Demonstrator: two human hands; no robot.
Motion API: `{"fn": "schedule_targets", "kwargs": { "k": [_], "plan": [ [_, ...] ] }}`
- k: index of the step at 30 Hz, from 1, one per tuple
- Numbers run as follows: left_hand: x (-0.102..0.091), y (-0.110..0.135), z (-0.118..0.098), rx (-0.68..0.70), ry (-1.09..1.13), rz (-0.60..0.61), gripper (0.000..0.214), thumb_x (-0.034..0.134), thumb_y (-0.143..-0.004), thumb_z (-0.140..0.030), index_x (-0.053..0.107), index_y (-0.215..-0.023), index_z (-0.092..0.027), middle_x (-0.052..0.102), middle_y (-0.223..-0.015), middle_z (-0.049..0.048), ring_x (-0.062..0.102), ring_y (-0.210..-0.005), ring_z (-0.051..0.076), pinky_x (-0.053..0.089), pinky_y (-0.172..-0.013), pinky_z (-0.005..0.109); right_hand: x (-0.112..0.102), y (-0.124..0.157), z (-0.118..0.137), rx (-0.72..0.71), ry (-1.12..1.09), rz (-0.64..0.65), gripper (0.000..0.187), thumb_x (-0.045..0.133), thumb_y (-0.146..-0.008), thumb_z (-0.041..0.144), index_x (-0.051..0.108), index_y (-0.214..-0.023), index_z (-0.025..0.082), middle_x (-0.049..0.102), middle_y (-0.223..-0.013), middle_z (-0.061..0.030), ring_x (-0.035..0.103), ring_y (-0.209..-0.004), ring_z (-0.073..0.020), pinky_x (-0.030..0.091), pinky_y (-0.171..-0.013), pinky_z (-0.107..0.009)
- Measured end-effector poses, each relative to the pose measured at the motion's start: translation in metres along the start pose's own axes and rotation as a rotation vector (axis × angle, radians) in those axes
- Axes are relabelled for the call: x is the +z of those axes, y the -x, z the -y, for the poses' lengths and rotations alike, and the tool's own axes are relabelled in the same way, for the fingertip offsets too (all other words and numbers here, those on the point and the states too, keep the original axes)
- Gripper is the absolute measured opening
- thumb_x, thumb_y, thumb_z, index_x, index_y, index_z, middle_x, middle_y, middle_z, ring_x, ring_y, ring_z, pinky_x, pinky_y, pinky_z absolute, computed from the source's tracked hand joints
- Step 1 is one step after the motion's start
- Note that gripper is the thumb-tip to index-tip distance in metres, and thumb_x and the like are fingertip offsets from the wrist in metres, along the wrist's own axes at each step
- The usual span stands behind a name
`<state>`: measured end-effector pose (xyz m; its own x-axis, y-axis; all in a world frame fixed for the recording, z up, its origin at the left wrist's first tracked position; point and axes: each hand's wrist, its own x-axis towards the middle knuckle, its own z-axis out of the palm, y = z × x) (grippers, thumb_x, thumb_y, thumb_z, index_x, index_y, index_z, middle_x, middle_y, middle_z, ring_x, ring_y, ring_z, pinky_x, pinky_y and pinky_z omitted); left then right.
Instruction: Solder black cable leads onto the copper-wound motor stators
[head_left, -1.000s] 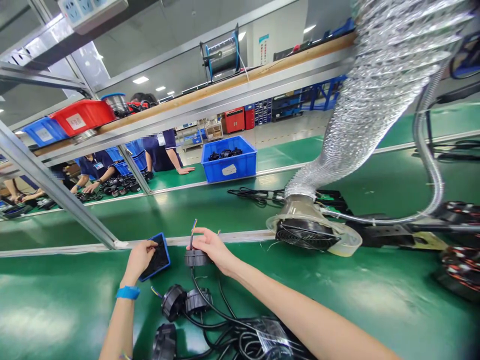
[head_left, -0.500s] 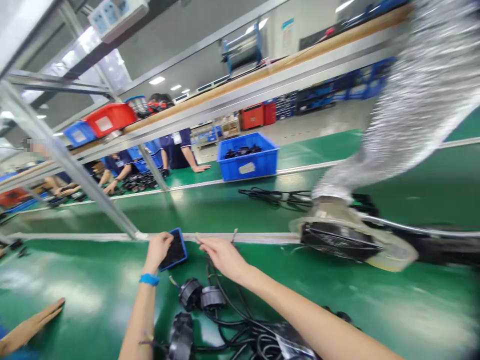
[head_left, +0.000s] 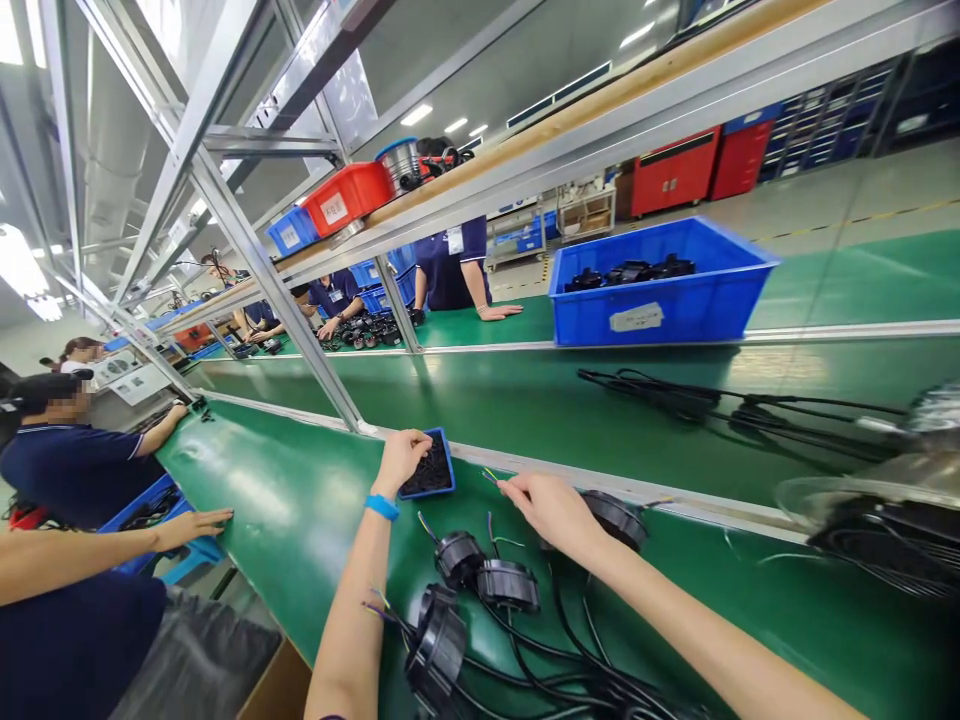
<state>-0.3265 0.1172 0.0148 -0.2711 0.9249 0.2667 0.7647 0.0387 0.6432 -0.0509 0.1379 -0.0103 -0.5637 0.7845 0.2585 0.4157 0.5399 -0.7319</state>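
Coloured wires (head_left: 490, 476) poke out of the right hand (head_left: 551, 510), which pinches them above the green table (head_left: 300, 510), to the right of a small blue tray (head_left: 451, 468). The left hand (head_left: 403, 461) has its fingertips in the tray, at the little black bits (head_left: 436, 470); I can't tell if it has one. The wires look thin, so a hard pull could bend them, and a loose pinch could let them slip. The bits look tiny, so one might drop. Nearby, the black cables (head_left: 615, 690) of the round black parts (head_left: 508, 585) cross each other, and a bump from an arm could drag them. The right hand hides some of the back round part (head_left: 619, 518) and where the held wires start. The cables run out of view at the bottom. Farther left, another person's hand (head_left: 191, 528) shows, its arm cut off.
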Motion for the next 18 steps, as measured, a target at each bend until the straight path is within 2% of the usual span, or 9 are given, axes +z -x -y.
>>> {"fn": "schedule_targets", "kwargs": {
  "k": [4, 9, 12, 14, 16, 18],
  "plan": [
    [0.003, 0.000, 0.004, -0.046, 0.054, -0.020, 0.015, 0.062, -0.087, -0.018, 0.074, -0.090, -0.011, 0.074, -0.077, 0.0080, 0.071, -0.070, 0.017, 0.055, -0.072, 0.028, 0.007, -0.004, -0.007, -0.005, -0.126, 0.055, 0.030, 0.045, -0.089, 0.034, 0.067, -0.074, 0.020, 0.072, -0.074, -0.0061, 0.067, -0.071, -0.0231, 0.049, -0.068, -0.033],
    [0.003, -0.001, 0.005, -0.061, 0.092, -0.011, 0.013, 0.062, -0.083, -0.013, 0.074, -0.087, -0.010, 0.073, -0.073, 0.0071, 0.068, -0.069, 0.016, 0.055, -0.074, 0.029, 0.016, -0.005, -0.009, 0.046, -0.276, 0.068, 0.036, 0.039, -0.088, 0.034, 0.070, -0.089, 0.017, 0.073, -0.078, -0.0065, 0.069, -0.063, -0.0196, 0.055, -0.065, -0.031],
    [0.001, -0.004, 0.000, -0.078, 0.107, -0.015, 0.013, 0.063, -0.080, -0.013, 0.075, -0.087, -0.010, 0.072, -0.071, 0.0069, 0.067, -0.069, 0.016, 0.055, -0.076, 0.030, 0.015, -0.006, -0.005, 0.050, -0.270, 0.035, 0.040, 0.042, -0.085, 0.045, 0.072, -0.083, 0.018, 0.072, -0.076, -0.0084, 0.068, -0.064, -0.0245, 0.055, -0.068, -0.038],
    [-0.001, -0.001, -0.009, -0.099, 0.116, -0.028, 0.015, 0.063, -0.080, -0.012, 0.075, -0.087, -0.010, 0.072, -0.072, 0.0069, 0.067, -0.068, 0.016, 0.055, -0.075, 0.030, 0.014, -0.005, -0.006, 0.016, -0.263, 0.027, 0.044, 0.043, -0.084, 0.052, 0.074, -0.080, 0.021, 0.074, -0.083, -0.0108, 0.070, -0.077, -0.0308, 0.054, -0.077, -0.045],
    [0.000, 0.007, -0.022, -0.125, 0.131, -0.038, 0.016, 0.063, -0.079, -0.012, 0.076, -0.088, -0.010, 0.073, -0.074, 0.0071, 0.066, -0.067, 0.015, 0.055, -0.073, 0.029, 0.018, -0.002, -0.017, -0.017, -0.256, 0.026, 0.045, 0.046, -0.081, 0.056, 0.077, -0.082, 0.024, 0.076, -0.098, -0.0118, 0.070, -0.096, -0.0365, 0.051, -0.088, -0.051],
    [0.006, 0.013, -0.035, -0.147, 0.164, -0.025, 0.016, 0.068, -0.077, -0.014, 0.077, -0.089, -0.010, 0.073, -0.075, 0.0067, 0.066, -0.066, 0.015, 0.055, -0.070, 0.028, 0.028, -0.005, -0.041, 0.033, -0.199, -0.024, 0.041, 0.050, -0.075, 0.061, 0.078, -0.080, 0.032, 0.077, -0.102, -0.0095, 0.069, -0.101, -0.0377, 0.051, -0.089, -0.052]
  ]
}}
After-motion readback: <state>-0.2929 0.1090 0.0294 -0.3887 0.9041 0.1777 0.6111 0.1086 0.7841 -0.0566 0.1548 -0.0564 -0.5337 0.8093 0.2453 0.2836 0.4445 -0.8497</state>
